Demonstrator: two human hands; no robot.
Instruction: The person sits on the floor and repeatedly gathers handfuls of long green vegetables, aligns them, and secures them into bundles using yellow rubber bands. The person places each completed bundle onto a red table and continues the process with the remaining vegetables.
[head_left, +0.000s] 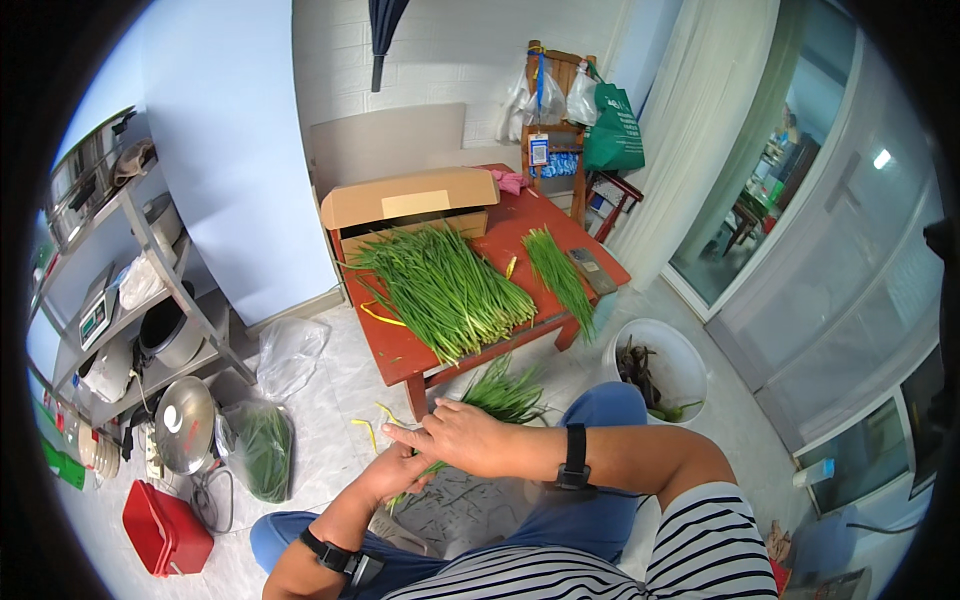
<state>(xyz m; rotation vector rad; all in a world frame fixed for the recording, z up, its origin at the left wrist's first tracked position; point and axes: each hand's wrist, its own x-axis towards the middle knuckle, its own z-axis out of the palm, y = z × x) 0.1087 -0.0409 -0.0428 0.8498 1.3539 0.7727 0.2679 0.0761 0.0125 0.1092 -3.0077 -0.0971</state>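
A small bunch of green chives (502, 394) slants across my lap, leaves pointing away and pale stem ends toward me. My left hand (397, 472) is closed around its stem end, with a few stalks poking out below. Across the same bunch lies my right hand (465, 441), a finger reaching over the left hand; its underside is hidden. Ahead, a large pile of chives (450, 289) covers much of a low red table (397, 364). To its right, a smaller bunch (556, 274) overhangs the table's edge.
An open cardboard box (412, 199) stands behind the pile. A dark flat device (592, 271) lies near the table's right corner. On the floor are a white bucket (667, 352) holding plant matter, a bagged green bundle (259, 450), a red bin (165, 532) and yellow ties (365, 431). Trimmings litter the floor (457, 510).
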